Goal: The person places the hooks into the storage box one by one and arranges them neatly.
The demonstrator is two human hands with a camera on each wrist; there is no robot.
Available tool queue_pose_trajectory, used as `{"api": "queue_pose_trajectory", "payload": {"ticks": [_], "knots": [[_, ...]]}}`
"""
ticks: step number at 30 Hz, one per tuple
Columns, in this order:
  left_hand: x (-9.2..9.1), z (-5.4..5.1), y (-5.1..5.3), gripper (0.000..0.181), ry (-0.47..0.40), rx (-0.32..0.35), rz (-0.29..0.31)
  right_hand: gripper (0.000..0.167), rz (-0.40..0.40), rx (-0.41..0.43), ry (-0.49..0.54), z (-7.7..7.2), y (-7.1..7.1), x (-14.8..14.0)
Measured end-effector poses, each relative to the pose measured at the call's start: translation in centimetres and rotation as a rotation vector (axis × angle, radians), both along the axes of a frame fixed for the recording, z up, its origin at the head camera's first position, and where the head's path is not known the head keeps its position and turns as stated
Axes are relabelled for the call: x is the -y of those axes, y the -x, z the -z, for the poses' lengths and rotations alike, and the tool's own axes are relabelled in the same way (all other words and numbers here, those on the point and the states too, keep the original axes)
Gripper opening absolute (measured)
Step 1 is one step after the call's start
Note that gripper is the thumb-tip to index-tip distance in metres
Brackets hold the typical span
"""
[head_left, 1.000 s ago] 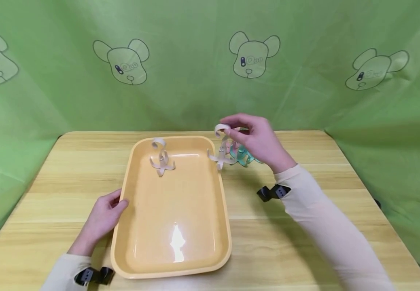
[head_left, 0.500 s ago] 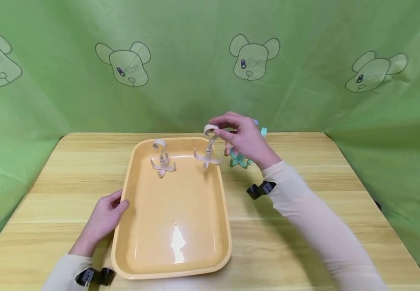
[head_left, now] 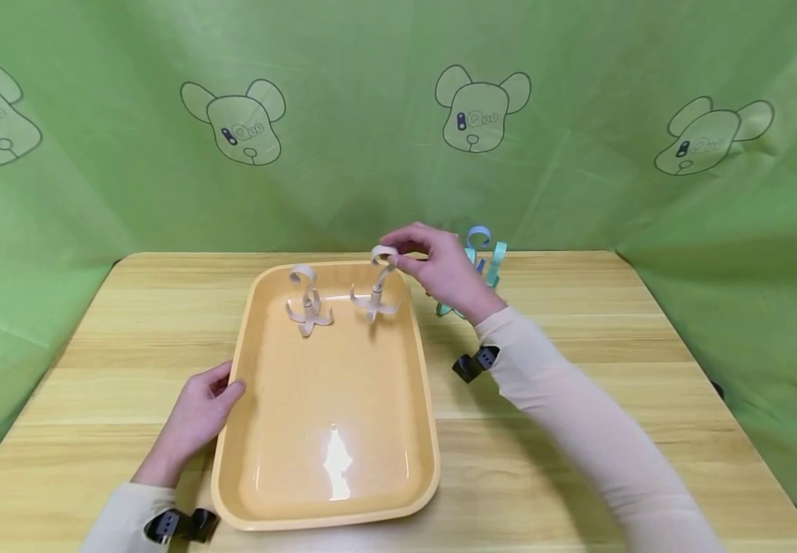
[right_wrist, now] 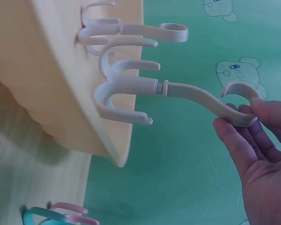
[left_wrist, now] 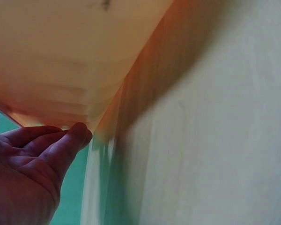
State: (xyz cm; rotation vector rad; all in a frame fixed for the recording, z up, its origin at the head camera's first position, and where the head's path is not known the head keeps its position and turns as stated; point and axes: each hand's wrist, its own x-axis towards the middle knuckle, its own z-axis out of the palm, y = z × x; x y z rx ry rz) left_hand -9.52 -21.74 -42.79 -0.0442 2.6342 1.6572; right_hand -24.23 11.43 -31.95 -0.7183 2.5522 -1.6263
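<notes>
Between thumb and fingers, my right hand (head_left: pixel 440 265) pinches the curved top of a whitish multi-armed hook (head_left: pixel 375 301), which stands upright over the back right of the orange tray (head_left: pixel 329 392). In the right wrist view the same hook (right_wrist: pixel 131 86) has its prongs by the tray; whether they touch its floor I cannot tell. A similar hook (head_left: pixel 308 309) stands in the tray's back left. My left hand (head_left: pixel 194 411) grips the tray's left rim, thumb over the edge; the left wrist view shows the hand (left_wrist: pixel 37 164) against the tray's outer side.
Right of the tray, partly behind my right hand, are a blue hook (head_left: pixel 479 235) and teal hooks (head_left: pixel 497 263). Pink and teal prongs (right_wrist: pixel 44 214) show low in the right wrist view. A green curtain (head_left: pixel 357 192) hangs behind the wooden table (head_left: pixel 544 461).
My right hand has carried the whitish hook left, from beside the tray's right rim to over its inside. More of the blue and teal hooks shows. My left hand stays on the rim.
</notes>
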Motion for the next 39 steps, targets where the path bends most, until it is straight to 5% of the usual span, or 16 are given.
{"api": "queue_pose_trajectory", "payload": {"ticks": [17,39], "knots": [[0.0,0.1,0.0,0.042,-0.010,0.003,0.002,0.024,0.002,-0.073,-0.159,2.7,0.7,1.5],[0.1,0.1,0.0,0.042,-0.027,0.019,-0.001,0.035,-0.025,0.003,-0.110,4.1,0.9,1.0]]}}
